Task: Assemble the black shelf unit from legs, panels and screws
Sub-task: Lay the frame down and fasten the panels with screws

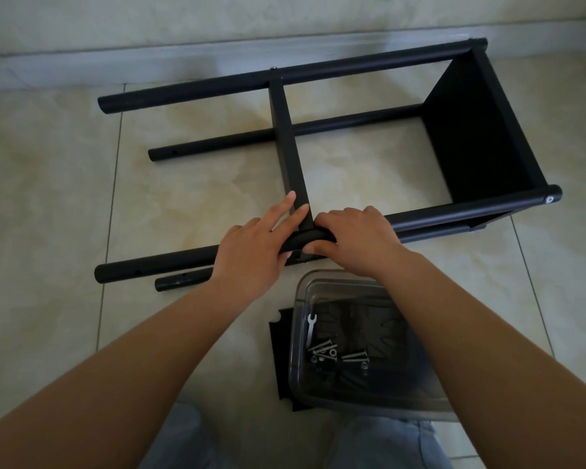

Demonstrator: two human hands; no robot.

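The black shelf unit [352,123] lies on its side on the tiled floor, four round legs running left to right. One panel [474,130] closes its right end and a second panel [286,137] stands edge-on in the middle. My left hand [254,245] grips the near upper leg [156,264] where the middle panel meets it, fingers reaching onto the panel's edge. My right hand [356,238] curls over the same leg just to the right, thumb underneath. A clear plastic box [356,340] below my right forearm holds several screws [332,353] and a small wrench [311,328].
A spare black panel [279,360] lies flat under the box. The wall and its skirting [115,66] run along the far side of the unit. My knees in jeans [183,438] are at the bottom edge. Bare tiles [48,198] spread to the left.
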